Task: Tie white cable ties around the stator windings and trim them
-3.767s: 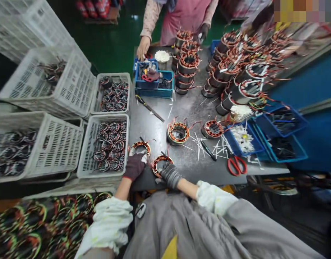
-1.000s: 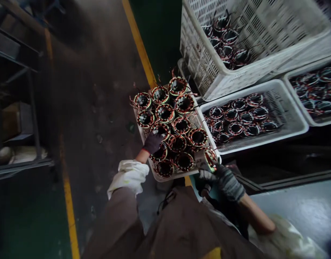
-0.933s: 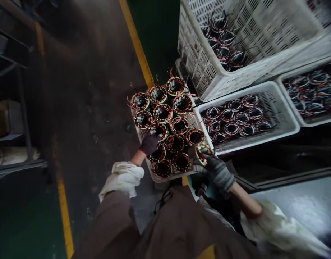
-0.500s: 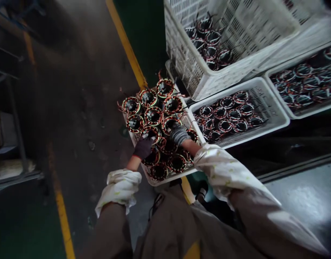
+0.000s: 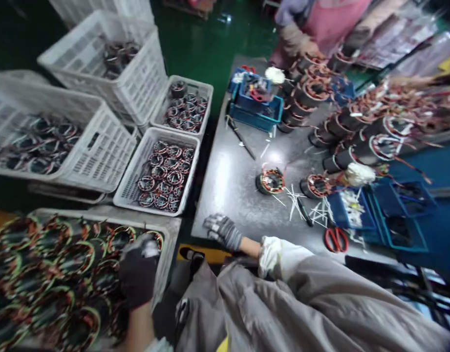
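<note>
My left hand, in a dark glove, hovers over the near right corner of a white crate packed with copper-wound stators. The hand is blurred and its fingers do not show clearly. In a grey knit glove, my right hand lies at the near edge of the dark worktable, fingers stretched out and holding nothing. A single stator stands on the table beyond it, and another stator is further right.
White crates of stators stand left of the table. On the table are blue bins, red scissors, white strips and stacked stators. A person in a pink apron works at the far end.
The view has swung from the floor crate back to the worktable. My right hand has left the stator crate and now rests at the table edge. My left hand remains over that crate.
</note>
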`<state>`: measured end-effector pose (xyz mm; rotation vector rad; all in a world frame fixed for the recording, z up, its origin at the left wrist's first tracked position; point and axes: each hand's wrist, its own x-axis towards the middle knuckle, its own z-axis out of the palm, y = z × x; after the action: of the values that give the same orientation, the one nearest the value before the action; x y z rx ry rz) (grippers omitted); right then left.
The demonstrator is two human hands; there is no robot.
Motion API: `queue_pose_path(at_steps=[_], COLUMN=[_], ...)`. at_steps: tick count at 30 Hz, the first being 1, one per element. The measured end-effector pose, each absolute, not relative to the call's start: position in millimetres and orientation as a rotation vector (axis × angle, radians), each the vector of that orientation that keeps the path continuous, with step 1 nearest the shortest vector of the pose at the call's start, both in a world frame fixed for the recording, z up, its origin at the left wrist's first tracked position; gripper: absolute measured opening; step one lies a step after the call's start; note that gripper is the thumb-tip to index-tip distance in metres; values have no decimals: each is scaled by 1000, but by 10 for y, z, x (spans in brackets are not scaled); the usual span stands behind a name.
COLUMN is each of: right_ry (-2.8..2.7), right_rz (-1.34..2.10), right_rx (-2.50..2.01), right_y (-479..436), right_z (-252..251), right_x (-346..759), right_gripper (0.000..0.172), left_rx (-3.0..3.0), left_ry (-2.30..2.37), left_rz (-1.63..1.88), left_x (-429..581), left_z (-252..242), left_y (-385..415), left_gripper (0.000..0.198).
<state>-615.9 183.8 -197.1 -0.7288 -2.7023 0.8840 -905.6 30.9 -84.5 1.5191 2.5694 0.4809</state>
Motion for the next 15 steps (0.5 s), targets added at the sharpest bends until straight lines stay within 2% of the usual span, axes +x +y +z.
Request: queue_pose_path(at_steps=[3,5,8,11,13,15], right_ry=[-2414,-2246,-2101,-2132,-2132,-2115], right_rz=[709,636,498,458,459,475], right_rx=[-1325,-1550,-1788,-1808,-1807,-1796], right_y=[2252,2415,2521,2534,2528,2525], right_z=[-2166,-2296,-2453,-2532,-2539,-2520], right_x=[-4999,-4376,-3790,-3609,-3611,-3632], right_gripper=[39,44,45,44,43,42], left_rx=[2065,2302,2464,2357,2199,2013], left_ry=[2106,1776,1534,1447,1446,1483], left_rz=[746,694,451,185,103,178], left_x=[-7855,-7128,-6233,-5623,-5409,-5347], left_z=[-918,-976,-1140,-1396,-1559,-1660], left_y=[1492,2171,2910,3354,3548,3688], left_gripper=[25,28,38,44,39,30])
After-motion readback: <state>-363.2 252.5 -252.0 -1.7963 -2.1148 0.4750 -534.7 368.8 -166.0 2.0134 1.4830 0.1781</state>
